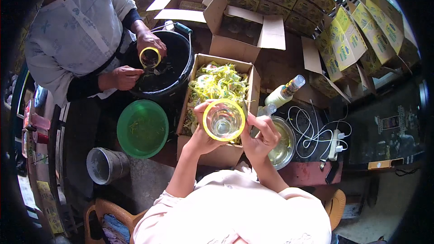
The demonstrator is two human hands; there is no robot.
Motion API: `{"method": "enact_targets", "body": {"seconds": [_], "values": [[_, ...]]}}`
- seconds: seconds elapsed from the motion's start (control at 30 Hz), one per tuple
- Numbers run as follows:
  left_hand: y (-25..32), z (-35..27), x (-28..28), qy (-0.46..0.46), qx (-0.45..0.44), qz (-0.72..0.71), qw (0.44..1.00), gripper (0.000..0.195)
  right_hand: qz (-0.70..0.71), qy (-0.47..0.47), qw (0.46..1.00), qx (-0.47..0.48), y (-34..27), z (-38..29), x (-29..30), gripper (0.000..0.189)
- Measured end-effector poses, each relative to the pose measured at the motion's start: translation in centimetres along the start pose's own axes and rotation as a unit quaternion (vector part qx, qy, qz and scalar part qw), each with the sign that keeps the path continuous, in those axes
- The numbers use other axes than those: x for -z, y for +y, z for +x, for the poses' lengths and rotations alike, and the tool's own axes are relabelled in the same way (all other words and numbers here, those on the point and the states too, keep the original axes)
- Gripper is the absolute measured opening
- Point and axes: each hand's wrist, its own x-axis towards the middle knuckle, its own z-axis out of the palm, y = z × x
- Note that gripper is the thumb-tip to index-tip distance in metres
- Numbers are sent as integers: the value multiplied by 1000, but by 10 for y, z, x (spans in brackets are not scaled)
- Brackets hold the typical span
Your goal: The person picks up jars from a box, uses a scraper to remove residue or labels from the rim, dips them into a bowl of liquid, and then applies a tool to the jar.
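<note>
My left hand [204, 139] is closed around a clear cup with a yellow rim [224, 120], seen from above with its mouth towards the camera. At the cup's right side is my right hand [261, 135], its fingers bent and thumb and forefinger close to the rim; whether they pinch something is unclear. Beneath the cup stands an open cardboard box [210, 156] full of crumpled yellow and clear wrappers [220, 83]. Right of the box are a shallow bowl [283, 142] with liquid, partly behind my right hand, and a pale bottle [281, 95] with a patterned neck.
Across to the left, a person [84, 27] holds another yellow-rimmed cup [150, 57] over a black bucket [184, 81]. A green basin [142, 128] and a grey bucket [105, 166] stand nearer. White cables and a power strip [335, 145] lie right; cartons [271, 32] stand behind.
</note>
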Motion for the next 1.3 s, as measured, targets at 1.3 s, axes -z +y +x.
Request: {"method": "enact_targets", "body": {"seconds": [1.3], "values": [[12,9,6,27,54,-56,997,79,11,-63,998,-16,8,5,-2,22]]}}
